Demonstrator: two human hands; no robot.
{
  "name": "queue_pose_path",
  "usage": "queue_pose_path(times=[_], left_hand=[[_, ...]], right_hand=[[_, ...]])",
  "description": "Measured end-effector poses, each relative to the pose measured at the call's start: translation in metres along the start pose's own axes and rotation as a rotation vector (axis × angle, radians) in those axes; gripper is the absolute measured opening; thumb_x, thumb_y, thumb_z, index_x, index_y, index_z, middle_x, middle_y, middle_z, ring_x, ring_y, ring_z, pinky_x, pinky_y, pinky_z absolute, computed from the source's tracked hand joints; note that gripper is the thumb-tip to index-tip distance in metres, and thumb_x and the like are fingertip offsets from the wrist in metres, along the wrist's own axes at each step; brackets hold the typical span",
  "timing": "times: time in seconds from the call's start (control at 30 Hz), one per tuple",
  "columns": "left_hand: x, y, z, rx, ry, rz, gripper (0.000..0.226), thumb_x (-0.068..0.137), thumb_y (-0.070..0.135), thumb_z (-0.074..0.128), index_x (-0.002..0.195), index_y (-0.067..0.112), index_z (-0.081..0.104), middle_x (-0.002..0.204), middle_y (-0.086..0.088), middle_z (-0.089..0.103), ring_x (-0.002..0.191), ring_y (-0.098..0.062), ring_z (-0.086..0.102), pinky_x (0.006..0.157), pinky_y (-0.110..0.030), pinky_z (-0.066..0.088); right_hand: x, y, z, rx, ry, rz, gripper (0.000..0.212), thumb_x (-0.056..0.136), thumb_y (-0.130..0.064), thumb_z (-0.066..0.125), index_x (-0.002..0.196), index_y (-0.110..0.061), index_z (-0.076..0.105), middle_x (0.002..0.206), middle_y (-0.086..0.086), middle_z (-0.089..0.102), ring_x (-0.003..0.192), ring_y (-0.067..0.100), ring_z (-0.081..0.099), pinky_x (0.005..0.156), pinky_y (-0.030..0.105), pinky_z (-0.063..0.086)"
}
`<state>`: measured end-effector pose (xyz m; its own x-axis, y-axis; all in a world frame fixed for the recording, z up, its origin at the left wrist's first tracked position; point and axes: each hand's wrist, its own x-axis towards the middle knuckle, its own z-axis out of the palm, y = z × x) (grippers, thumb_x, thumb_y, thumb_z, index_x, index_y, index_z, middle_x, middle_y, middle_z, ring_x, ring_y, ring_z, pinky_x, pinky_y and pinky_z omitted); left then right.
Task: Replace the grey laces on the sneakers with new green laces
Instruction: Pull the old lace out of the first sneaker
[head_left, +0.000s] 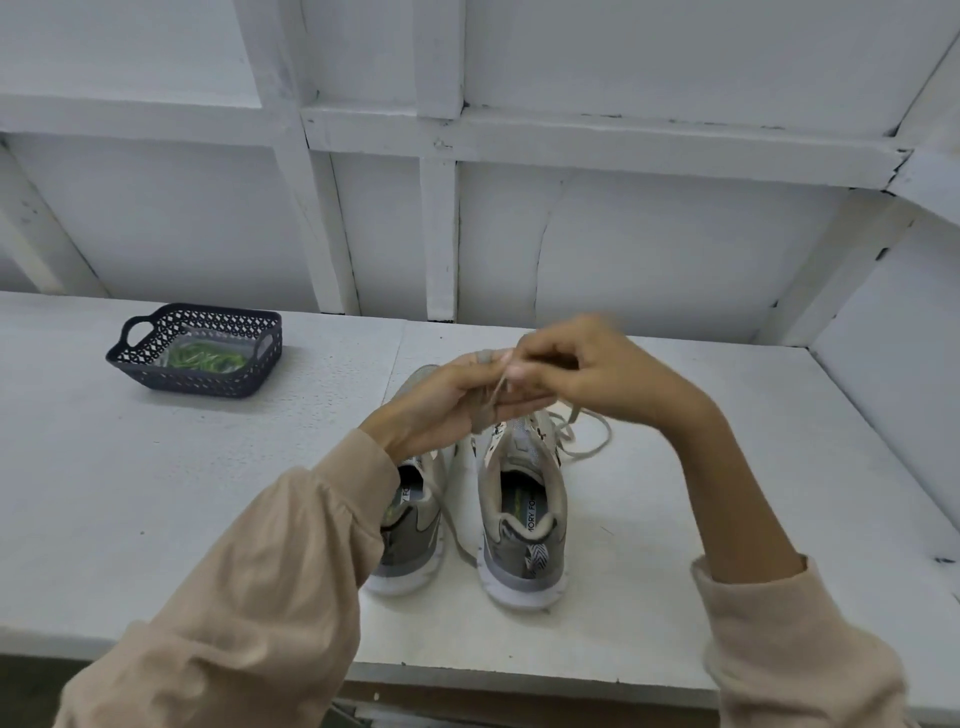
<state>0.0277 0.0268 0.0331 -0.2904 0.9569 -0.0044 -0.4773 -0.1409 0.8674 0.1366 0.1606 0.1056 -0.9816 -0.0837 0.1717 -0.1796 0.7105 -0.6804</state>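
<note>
Two grey and white sneakers stand side by side on the white table, heels toward me: the left sneaker (415, 540) and the right sneaker (524, 519). A grey lace (582, 436) trails loose on the table beside the right sneaker and runs up to my hands. My left hand (447, 405) is raised above the sneakers with grey lace wound around its fingers. My right hand (587, 374) meets it and pinches the lace at the fingertips. The green laces (208, 357) lie in a dark basket at the left.
The dark perforated basket (150, 364) with handles stands at the table's back left. A white panelled wall rises behind the table. The table's front edge (519, 675) runs just below the sneakers' heels.
</note>
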Motion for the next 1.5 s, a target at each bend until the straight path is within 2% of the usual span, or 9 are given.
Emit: queue_pose_path(times=[0.1,0.23,0.6,0.77,0.87,1.03,1.17,1.3,1.5], left_hand=[[-0.003,-0.001,0.006,-0.053,-0.146,-0.012,0.041,0.099,0.023,0.036,0.126,0.004,0.061,0.129,-0.019,0.06,0.126,-0.031,0.054,0.11,-0.039,0.04],[-0.008,0.0,0.005,-0.155,-0.231,-0.05,0.052,0.102,0.035,0.028,0.137,0.002,0.049,0.142,-0.023,0.047,0.137,-0.034,0.041,0.114,-0.039,0.034],[-0.011,0.012,0.011,0.134,-0.407,-0.14,0.048,0.1,0.015,0.029,0.143,-0.006,0.034,0.145,-0.026,0.041,0.138,-0.036,0.038,0.116,-0.042,0.031],[-0.006,0.032,0.013,-0.037,-0.372,-0.006,0.047,0.1,0.018,0.028,0.136,-0.005,0.048,0.138,-0.023,0.051,0.131,-0.034,0.047,0.11,-0.04,0.039],[0.003,0.042,0.004,-0.11,-0.262,0.037,0.064,0.1,0.041,0.026,0.14,-0.007,0.039,0.145,-0.025,0.043,0.138,-0.034,0.039,0.115,-0.04,0.032],[0.012,0.033,-0.018,-0.068,-0.085,-0.03,0.097,0.091,0.071,0.005,0.141,-0.006,0.037,0.144,-0.023,0.045,0.135,-0.03,0.044,0.114,-0.038,0.035],[0.011,0.015,-0.015,0.041,-0.083,-0.146,0.107,0.085,0.076,-0.006,0.119,0.004,0.066,0.11,-0.013,0.071,0.105,-0.021,0.067,0.097,-0.03,0.05],[0.014,0.001,-0.007,-0.014,-0.226,-0.204,0.113,0.082,0.082,0.005,0.14,-0.009,0.039,0.143,-0.029,0.043,0.137,-0.037,0.039,0.117,-0.042,0.029],[0.018,0.01,0.001,-0.128,-0.274,-0.133,0.114,0.082,0.082,0.006,0.137,-0.011,0.042,0.139,-0.03,0.046,0.134,-0.038,0.042,0.115,-0.043,0.032]], right_hand=[[0.008,0.007,-0.009,-0.001,0.074,0.036,0.009,0.088,-0.013,0.069,0.081,-0.008,0.073,0.073,0.009,0.069,0.065,0.021,0.058,0.064,0.033,0.047],[0.013,0.012,-0.01,-0.032,0.12,0.005,0.008,0.088,-0.008,0.068,0.081,-0.01,0.072,0.074,0.001,0.068,0.067,0.006,0.056,0.065,0.021,0.043],[0.02,0.025,0.0,0.19,-0.001,-0.05,0.01,0.09,-0.01,0.066,0.086,-0.006,0.074,0.082,0.007,0.071,0.08,0.027,0.064,0.073,0.032,0.049],[0.025,0.053,0.073,-0.019,0.259,0.469,0.029,0.099,-0.012,0.044,0.116,0.0,0.065,0.093,0.013,0.066,0.087,0.016,0.064,0.079,0.039,0.056],[0.009,0.043,0.08,0.284,-0.036,0.241,0.015,0.091,-0.019,0.068,0.094,-0.007,0.075,0.06,0.016,0.054,0.054,0.012,0.047,0.059,0.026,0.042],[-0.003,0.025,0.046,0.113,-0.196,0.02,0.014,0.092,-0.02,0.067,0.094,-0.009,0.076,0.068,0.016,0.066,0.059,0.014,0.055,0.061,0.026,0.044],[0.01,0.014,-0.001,-0.022,-0.1,-0.012,0.017,0.092,-0.019,0.064,0.085,-0.006,0.073,0.078,0.01,0.069,0.067,0.015,0.058,0.066,0.032,0.045],[0.039,0.024,-0.022,-0.097,0.04,0.008,0.014,0.088,-0.024,0.069,0.081,-0.013,0.073,0.073,0.007,0.068,0.064,0.021,0.056,0.066,0.035,0.046],[0.032,0.064,0.014,0.295,0.029,0.167,0.013,0.092,-0.001,0.055,0.084,-0.002,0.066,0.062,-0.016,0.064,0.061,-0.009,0.056,0.069,0.013,0.043]])
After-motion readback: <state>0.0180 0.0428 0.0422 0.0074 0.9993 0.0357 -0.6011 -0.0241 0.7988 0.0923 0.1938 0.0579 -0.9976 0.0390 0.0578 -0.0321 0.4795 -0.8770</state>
